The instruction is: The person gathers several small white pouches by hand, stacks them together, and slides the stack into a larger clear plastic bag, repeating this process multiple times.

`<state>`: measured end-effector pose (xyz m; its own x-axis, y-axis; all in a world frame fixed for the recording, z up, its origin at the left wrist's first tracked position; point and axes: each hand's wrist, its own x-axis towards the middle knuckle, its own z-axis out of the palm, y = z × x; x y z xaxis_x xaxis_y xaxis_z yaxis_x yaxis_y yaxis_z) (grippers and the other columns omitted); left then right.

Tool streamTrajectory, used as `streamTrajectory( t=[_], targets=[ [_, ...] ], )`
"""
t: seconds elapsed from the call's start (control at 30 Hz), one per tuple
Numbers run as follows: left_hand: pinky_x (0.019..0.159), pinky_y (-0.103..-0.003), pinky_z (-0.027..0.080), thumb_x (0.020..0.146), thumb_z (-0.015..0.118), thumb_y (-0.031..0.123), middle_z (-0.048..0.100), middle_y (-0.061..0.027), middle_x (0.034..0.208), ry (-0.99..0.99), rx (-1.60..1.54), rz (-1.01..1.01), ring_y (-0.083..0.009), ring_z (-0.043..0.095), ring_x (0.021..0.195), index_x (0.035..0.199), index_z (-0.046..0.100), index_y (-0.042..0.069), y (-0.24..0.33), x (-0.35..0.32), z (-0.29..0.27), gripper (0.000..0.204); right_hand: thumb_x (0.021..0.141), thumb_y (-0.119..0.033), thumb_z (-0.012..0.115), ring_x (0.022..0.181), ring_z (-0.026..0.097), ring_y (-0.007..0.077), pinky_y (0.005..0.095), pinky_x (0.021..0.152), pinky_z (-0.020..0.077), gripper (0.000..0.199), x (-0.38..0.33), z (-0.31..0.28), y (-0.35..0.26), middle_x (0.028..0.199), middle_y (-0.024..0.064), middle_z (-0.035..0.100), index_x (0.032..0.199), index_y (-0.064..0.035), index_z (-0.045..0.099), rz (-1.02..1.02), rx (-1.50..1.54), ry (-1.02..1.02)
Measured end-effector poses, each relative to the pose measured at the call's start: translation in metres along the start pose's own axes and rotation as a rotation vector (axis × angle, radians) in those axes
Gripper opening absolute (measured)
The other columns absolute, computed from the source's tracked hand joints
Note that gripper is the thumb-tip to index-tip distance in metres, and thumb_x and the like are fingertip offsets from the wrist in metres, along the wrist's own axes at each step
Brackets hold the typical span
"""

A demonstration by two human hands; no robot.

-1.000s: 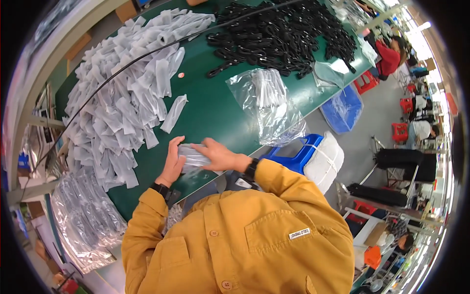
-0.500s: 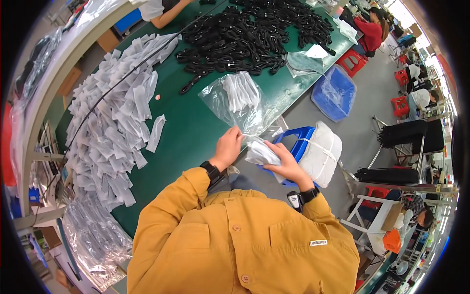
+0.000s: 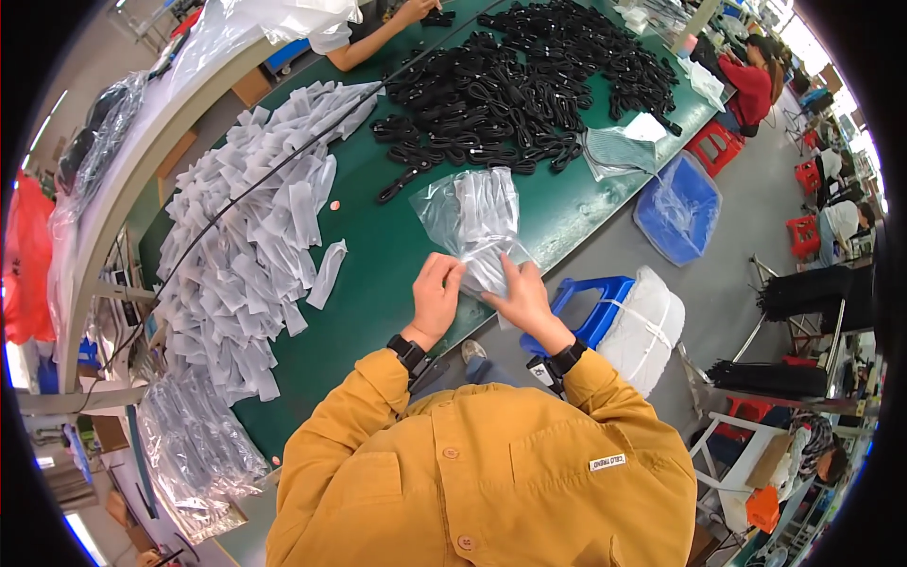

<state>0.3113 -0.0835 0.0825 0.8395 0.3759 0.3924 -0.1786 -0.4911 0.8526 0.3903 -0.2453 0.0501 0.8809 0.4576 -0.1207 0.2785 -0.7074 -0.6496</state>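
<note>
Left hand [image 3: 436,295]: curled at the near edge of the bench, fingers closed on the left side of a small clear bag; a dark watch sits on the wrist.
Right hand [image 3: 522,293]: fingers pinched on the right side of the same small clear bag, thumb on top; a dark band sits on that wrist too.
Small clear bag [image 3: 484,272]: held between both hands just over the near edge of the bench, touching the lower end of the stack of clear bags.
Stack of clear bags [image 3: 470,213]: lies flat on the bench just beyond the hands, with pale folded pieces showing through the plastic.
Bench [image 3: 387,255]: green top, running away from the person toward the upper right.
Pile of pale sleeves [image 3: 250,241]: spread widely over the left part of the bench, well apart from the hands; one loose piece lies nearer, to the left of the left hand.
Heap of black cords [image 3: 515,80]: covers the far part of the bench, beyond the stack of clear bags.
Blue stool [image 3: 590,307]: stands on the floor just right of the right hand, beside a white bundle [image 3: 652,321].
Blue bin [image 3: 678,208]: on the floor further right, lined with clear plastic.
Other person's arm [image 3: 383,28]: reaches onto the far end of the bench by the black cords.
</note>
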Motion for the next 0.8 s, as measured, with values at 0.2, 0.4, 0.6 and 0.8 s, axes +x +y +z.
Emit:
streamTrajectory(
  t=[0.2,0.4,0.6,0.8],
  targets=[
    [0.060,-0.029,0.045,0.089,0.060,0.001,0.050,-0.0090,0.076,-0.182,0.034,0.067,-0.0168,0.057,0.065,0.084,0.054,0.000,-0.009,-0.013,0.002,0.008,0.082,-0.035,0.074,0.093,0.065,0.0226,0.0347,0.079,0.0511,0.059,0.029,0.010,0.011,0.105,0.0141,0.066,0.127,-0.0018,0.056,0.318,1.247,-0.342],
    [0.059,-0.028,0.045,0.088,0.060,-0.002,0.050,-0.0085,0.077,-0.238,-0.048,0.004,-0.0165,0.057,0.064,0.086,0.052,0.000,-0.009,-0.021,0.003,0.008,0.086,-0.031,0.071,0.093,0.063,0.0184,0.0328,0.077,0.0509,0.049,0.044,0.034,0.005,0.108,0.0105,0.063,0.125,-0.0046,0.057,0.279,1.461,-0.401],
    [0.058,-0.028,0.045,0.088,0.060,-0.002,0.051,-0.0081,0.079,-0.211,-0.046,-0.013,-0.0163,0.057,0.065,0.086,0.052,0.000,-0.004,-0.028,-0.012,0.008,0.077,-0.036,0.076,0.105,0.057,0.0378,0.0452,0.085,0.0479,0.076,0.045,0.051,-0.025,0.119,0.0279,0.054,0.137,-0.0010,0.044,-0.019,-0.077,-0.001],
    [0.064,-0.036,0.045,0.088,0.060,0.004,0.051,-0.0131,0.080,-0.300,-0.076,0.003,-0.0290,0.055,0.071,0.086,0.051,0.001,0.008,-0.038,-0.017,0.010,0.074,-0.037,0.076,0.116,0.044,0.0505,0.0532,0.097,0.0381,0.089,0.068,0.075,-0.061,0.126,0.0396,0.042,0.143,0.0002,0.033,-0.115,-0.077,0.078]
  ],
)
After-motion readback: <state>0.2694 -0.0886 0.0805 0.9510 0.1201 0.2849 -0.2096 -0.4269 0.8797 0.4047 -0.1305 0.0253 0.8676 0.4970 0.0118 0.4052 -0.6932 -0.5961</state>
